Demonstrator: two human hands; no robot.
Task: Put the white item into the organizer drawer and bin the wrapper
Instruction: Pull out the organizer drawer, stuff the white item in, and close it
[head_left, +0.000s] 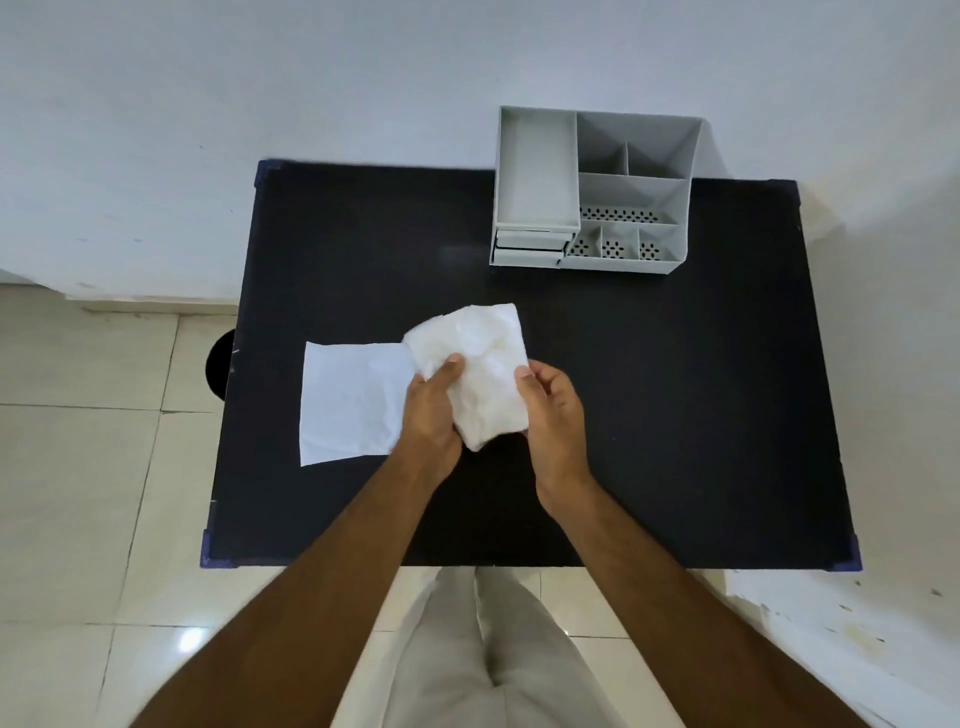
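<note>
Over the middle of the black table (675, 415), both my hands hold a crumpled white wrapped item (483, 364). My left hand (434, 415) grips its left side with the thumb on top. My right hand (553, 410) holds its right edge. A flat white sheet (350, 402) lies on the table just left of my left hand, partly under the item. The grey organizer (589, 192) stands at the table's far edge, with two small drawers (530, 247) stacked at its front left, both looking pushed in.
A dark round shape (221, 364) shows on the floor beyond the table's left edge. A white wall rises behind the table. Pale floor tiles surround it. My legs in light trousers (488, 649) are at the near edge.
</note>
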